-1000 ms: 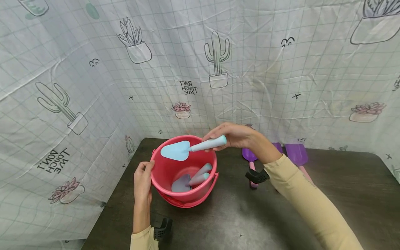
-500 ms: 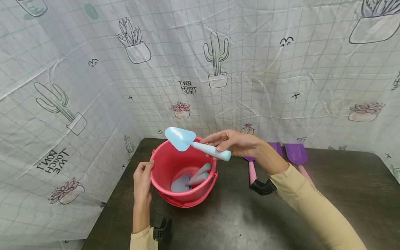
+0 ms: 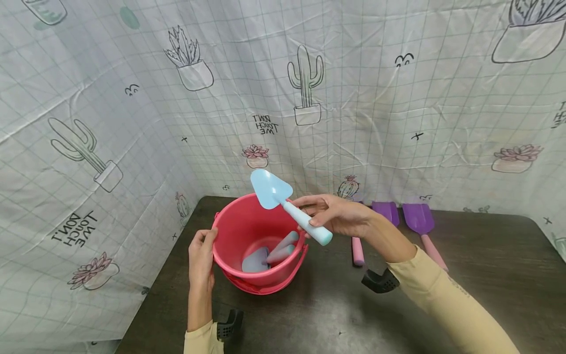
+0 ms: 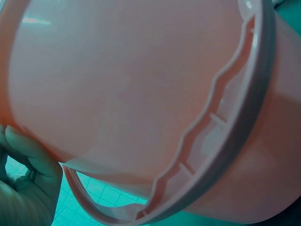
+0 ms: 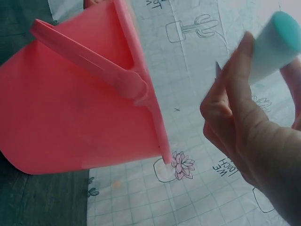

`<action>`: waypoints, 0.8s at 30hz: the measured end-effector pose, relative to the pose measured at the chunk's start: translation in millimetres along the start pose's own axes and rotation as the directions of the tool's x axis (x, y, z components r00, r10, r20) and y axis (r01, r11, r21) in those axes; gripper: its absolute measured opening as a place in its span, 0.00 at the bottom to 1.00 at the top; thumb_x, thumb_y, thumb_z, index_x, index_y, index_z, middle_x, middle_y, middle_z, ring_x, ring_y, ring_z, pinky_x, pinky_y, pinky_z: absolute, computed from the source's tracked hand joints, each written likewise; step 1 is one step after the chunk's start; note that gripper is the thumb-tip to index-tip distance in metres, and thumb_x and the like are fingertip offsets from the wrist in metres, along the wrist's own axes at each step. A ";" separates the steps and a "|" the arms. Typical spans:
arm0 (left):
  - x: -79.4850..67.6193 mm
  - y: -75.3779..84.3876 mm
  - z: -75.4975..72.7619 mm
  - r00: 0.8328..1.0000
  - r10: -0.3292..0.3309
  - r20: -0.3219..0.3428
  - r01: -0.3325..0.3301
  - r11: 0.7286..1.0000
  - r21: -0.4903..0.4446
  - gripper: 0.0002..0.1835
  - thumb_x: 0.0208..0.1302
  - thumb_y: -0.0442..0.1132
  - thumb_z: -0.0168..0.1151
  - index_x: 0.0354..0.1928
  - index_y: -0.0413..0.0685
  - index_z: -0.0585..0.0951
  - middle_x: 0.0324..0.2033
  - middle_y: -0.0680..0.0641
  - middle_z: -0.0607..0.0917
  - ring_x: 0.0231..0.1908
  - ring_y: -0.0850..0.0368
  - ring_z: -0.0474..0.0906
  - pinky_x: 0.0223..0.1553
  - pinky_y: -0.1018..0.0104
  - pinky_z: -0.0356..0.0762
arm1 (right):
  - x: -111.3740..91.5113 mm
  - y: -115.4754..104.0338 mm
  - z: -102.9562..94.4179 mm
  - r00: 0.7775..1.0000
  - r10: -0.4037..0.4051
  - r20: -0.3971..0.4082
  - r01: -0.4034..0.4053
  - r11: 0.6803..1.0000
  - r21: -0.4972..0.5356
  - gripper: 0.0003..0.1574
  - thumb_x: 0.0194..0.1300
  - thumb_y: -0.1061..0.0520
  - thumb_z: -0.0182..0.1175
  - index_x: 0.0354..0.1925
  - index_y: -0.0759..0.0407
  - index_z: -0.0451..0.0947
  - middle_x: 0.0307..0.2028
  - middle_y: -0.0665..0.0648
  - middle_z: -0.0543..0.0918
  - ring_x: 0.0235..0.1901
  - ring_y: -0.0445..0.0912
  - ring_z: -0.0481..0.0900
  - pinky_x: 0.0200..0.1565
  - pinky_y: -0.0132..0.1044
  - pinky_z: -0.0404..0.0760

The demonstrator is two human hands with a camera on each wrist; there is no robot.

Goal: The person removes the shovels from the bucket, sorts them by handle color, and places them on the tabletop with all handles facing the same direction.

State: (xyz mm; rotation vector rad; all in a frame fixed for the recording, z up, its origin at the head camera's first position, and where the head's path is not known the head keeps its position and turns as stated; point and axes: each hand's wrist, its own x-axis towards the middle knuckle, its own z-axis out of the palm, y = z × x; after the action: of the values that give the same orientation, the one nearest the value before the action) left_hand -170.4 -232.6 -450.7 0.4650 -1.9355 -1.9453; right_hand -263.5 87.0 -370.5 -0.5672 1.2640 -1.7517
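A red bucket stands on the dark table, its handle hanging down at the front. My left hand grips the bucket's left rim, thumb on the edge. Above the bucket's right side, my right hand holds a light blue hand trowel by its handle, the blade pointing up and left. In the right wrist view the fingers and thumb curl round the trowel's pale handle. Inside the bucket lie a greyish-blue blade and two pale handles, partly overlapping.
To the right lie toy shovels with purple blades and pink handles: one shovel at the far right, a purple blade and a pink handle partly behind my right arm. A printed curtain hangs behind the table.
My right hand has moved right and lower. The trowel has turned, its blade rising and its handle end dropping right. The left hand and the bucket have stayed put.
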 end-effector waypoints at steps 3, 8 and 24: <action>-0.1 0.1 0.1 1.000 -0.001 0.000 0.001 1.000 -0.002 0.14 0.78 0.43 0.56 0.45 0.35 0.74 0.28 0.44 0.81 0.22 0.59 0.79 0.23 0.72 0.76 | -3.3 3.5 1.3 0.998 -0.017 -0.062 0.018 1.000 0.015 0.40 0.62 0.66 0.69 0.70 0.65 0.66 0.56 0.60 0.77 0.49 0.54 0.83 0.53 0.46 0.84; 0.4 0.4 0.3 1.000 -0.013 -0.004 0.013 1.000 -0.006 0.14 0.78 0.43 0.57 0.44 0.36 0.74 0.28 0.45 0.82 0.22 0.60 0.79 0.23 0.72 0.76 | -10.5 6.4 0.9 0.994 -0.034 -0.107 0.037 0.999 0.033 0.35 0.63 0.68 0.65 0.67 0.60 0.69 0.55 0.60 0.78 0.46 0.54 0.84 0.51 0.46 0.85; -0.2 1.4 0.8 1.000 -0.022 -0.008 0.022 0.999 -0.031 0.14 0.77 0.43 0.58 0.43 0.35 0.74 0.25 0.45 0.82 0.21 0.58 0.81 0.23 0.71 0.78 | -36.6 13.7 -1.0 0.984 -0.060 -0.165 0.066 0.997 0.036 0.31 0.68 0.65 0.63 0.67 0.58 0.70 0.57 0.60 0.78 0.44 0.51 0.84 0.46 0.41 0.83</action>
State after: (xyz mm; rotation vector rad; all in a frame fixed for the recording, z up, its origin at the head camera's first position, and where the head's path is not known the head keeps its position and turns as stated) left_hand -170.5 -231.8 -449.3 0.4877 -1.9001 -1.9806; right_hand -240.3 117.4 -378.8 -0.4511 1.3319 -1.9047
